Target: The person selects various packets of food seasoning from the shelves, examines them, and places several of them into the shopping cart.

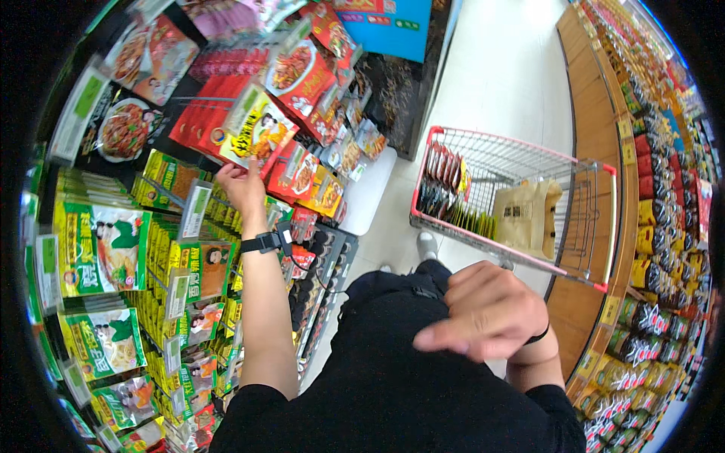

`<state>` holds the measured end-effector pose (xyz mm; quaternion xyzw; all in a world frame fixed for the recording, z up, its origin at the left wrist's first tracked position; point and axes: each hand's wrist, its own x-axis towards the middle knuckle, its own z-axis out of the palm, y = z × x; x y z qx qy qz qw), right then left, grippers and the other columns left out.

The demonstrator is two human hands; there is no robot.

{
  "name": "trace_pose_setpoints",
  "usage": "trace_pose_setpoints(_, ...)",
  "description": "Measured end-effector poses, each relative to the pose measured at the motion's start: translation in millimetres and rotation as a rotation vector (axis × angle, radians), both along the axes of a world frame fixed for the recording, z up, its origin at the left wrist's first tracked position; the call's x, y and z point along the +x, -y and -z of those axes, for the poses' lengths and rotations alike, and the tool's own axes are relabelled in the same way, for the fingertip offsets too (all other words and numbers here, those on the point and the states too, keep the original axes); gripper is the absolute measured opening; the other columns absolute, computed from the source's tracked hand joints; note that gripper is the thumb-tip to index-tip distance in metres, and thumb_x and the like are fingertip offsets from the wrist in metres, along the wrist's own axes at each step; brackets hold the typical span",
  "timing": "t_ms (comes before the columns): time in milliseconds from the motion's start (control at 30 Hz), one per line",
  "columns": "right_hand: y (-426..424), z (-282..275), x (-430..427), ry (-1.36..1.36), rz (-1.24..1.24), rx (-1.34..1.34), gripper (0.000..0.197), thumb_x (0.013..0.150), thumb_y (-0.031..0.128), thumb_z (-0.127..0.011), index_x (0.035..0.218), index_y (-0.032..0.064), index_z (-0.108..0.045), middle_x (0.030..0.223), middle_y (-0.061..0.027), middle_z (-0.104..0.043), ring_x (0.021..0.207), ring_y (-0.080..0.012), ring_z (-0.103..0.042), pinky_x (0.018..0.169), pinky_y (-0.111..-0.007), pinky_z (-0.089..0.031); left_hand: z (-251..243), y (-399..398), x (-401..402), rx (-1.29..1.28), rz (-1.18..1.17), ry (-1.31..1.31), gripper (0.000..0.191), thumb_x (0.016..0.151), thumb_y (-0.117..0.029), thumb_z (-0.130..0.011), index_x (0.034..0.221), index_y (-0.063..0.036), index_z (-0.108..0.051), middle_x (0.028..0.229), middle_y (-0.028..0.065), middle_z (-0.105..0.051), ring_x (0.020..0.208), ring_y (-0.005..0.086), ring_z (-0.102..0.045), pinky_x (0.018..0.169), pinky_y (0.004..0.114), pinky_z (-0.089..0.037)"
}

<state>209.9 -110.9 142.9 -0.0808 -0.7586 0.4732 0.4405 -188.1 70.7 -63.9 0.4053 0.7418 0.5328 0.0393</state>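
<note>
My left hand is at the lower edge of a yellow and red seasoning packet, the front one of a row of red packets hanging on a rack hook. Its fingers touch the packet's bottom; whether they grip it cannot be told. Just right of it hangs a red packet with a dish picture, and below are green and yellow packets. My right hand is raised before my chest, fingers curled and slightly blurred, with no object visible in it.
A wire shopping cart with red trim stands ahead to the right, holding rows of packets and a brown paper bag. Shelves of jars and bags line the right side. A white board juts out beside the left rack.
</note>
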Motion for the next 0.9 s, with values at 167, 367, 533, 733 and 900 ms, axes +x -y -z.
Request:
trace_pose_setpoints(167,45.6,54.3,12.1,0.172,0.39,-0.395,0.019,0.084,0.001,-0.061,0.099,-0.0002,-0.073,0.063,-0.0023,-0.059,0.054,-0.0105,-0.048,0.051,-0.027,-0.035,-8.1,20.3,-20.0,-0.074,0.056,-0.175,0.027,0.082,-0.025,-0.076,0.081,-0.0034,-0.06,0.08,0.0116,-0.062,0.071,0.0271,-0.06,0.067,0.038,-0.047)
trace_pose_setpoints(367,73.5,83.6,3.2,0.157,0.67,-0.687,0.013,0.092,-0.001,-0.057,0.096,-0.0014,-0.069,0.06,0.0086,-0.045,0.055,-0.0017,-0.032,0.05,-0.022,-0.022,-31.3,43.0,6.1,0.171,0.263,-0.023,0.017,0.091,-0.013,-0.057,0.084,0.0,-0.049,0.067,0.0179,-0.056,0.061,0.0376,-0.058,0.058,0.046,-0.042)
trace_pose_setpoints(533,53.3,74.7,-23.6,0.309,0.596,-0.485,0.015,0.089,-0.001,-0.057,0.097,-0.0007,-0.069,0.073,-0.0032,-0.065,0.06,-0.0078,-0.051,0.057,-0.023,-0.04,-53.5,63.8,20.0,0.185,0.321,-0.02,0.019,0.093,-0.01,-0.053,0.081,0.0001,-0.042,0.062,0.0148,-0.043,0.056,0.0327,-0.047,0.054,0.043,-0.035)
trace_pose_setpoints(733,25.5,87.0,-47.3,0.478,0.386,-0.221,0.029,0.087,0.005,-0.063,0.115,0.0003,-0.063,0.1,-0.0112,-0.067,0.08,-0.019,-0.062,0.072,-0.029,-0.051,-43.6,86.9,55.2,0.311,0.616,0.185,0.017,0.092,-0.006,-0.052,0.079,-0.0003,-0.043,0.063,0.0086,-0.039,0.059,0.0214,-0.04,0.057,0.035,-0.035)
trace_pose_setpoints(900,11.1,98.7,-61.6,0.71,0.518,-0.097,0.091,0.081,0.025,-0.076,0.151,0.0005,-0.023,0.154,-0.0249,-0.026,0.144,-0.0354,-0.028,0.112,-0.041,-0.032,-53.1,126.5,118.0,0.148,0.875,0.394,0.017,0.094,-0.01,-0.053,0.082,-0.0007,-0.047,0.064,0.0063,-0.044,0.059,0.011,-0.042,0.054,0.03,-0.036)
